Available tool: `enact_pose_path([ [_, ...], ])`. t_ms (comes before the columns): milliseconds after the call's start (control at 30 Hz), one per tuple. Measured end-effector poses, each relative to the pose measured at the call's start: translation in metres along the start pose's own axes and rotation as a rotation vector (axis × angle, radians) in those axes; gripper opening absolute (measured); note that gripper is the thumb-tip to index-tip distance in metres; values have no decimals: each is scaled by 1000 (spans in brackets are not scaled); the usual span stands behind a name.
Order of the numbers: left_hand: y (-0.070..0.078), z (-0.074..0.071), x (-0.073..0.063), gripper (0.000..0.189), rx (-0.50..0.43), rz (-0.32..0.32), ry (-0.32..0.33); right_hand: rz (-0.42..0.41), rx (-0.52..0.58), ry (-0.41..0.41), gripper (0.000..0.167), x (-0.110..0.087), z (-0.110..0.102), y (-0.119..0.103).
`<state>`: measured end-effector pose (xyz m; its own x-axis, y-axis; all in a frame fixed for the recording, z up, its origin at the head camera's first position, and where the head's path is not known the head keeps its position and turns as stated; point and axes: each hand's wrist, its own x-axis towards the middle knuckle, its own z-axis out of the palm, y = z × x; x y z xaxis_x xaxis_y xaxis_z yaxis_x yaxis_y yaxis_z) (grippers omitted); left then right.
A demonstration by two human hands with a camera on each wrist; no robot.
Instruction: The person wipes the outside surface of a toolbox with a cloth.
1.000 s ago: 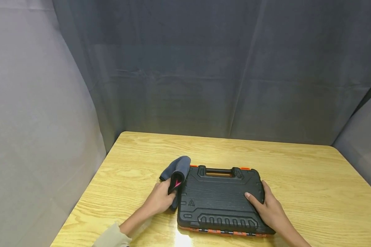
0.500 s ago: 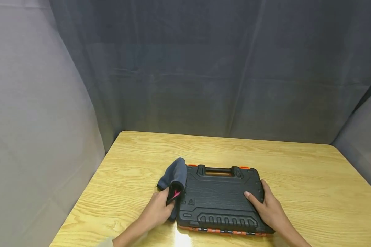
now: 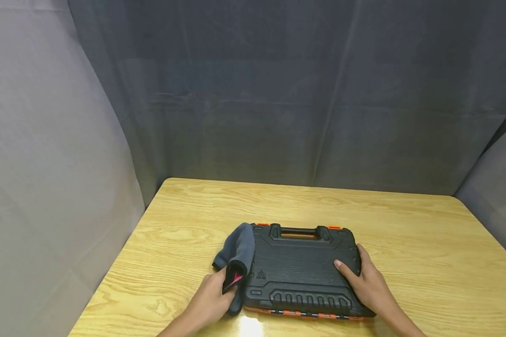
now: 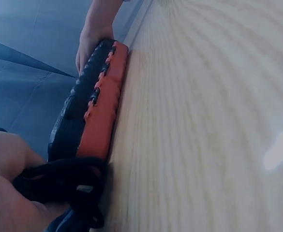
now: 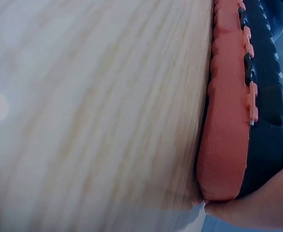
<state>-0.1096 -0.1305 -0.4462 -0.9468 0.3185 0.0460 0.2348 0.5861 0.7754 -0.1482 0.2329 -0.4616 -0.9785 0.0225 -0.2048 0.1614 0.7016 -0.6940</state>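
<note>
A black tool case [image 3: 299, 271] with an orange lower half lies flat and closed on the table, its carrying handle on the far side. At its left side my left hand [image 3: 211, 295] grips a folded blue-grey cloth [image 3: 241, 248] with black edging and a bit of pink inside the fold. The cloth lies against the case's left side. My right hand [image 3: 368, 283] holds the case's right side, thumb on top of the lid. In the left wrist view the dark bunched cloth [image 4: 68, 181] touches the case's end. The case's orange side [image 5: 228, 116] fills the right wrist view's right part.
The wood-grain table [image 3: 185, 215] extends to both sides of the case and behind it. A dark grey curtain [image 3: 253, 93] hangs along the back, with lighter grey panels [image 3: 46, 164] at left and right.
My left hand has slid the cloth along the case's left side, from the far end toward me. The case and my right hand stay almost in place.
</note>
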Motion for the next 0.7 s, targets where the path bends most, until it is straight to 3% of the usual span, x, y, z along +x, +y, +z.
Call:
enact_pose_path([
  [400, 6, -14, -11, 21, -72, 17, -5, -11, -10, -9, 103, 1, 1, 0],
  [600, 20, -24, 1, 26, -84, 90, 31, -10, -12, -9, 104, 1, 0, 1],
  [700, 26, -27, 9, 31, -84, 97, 66, -9, -14, -13, 104, 2, -1, 2],
])
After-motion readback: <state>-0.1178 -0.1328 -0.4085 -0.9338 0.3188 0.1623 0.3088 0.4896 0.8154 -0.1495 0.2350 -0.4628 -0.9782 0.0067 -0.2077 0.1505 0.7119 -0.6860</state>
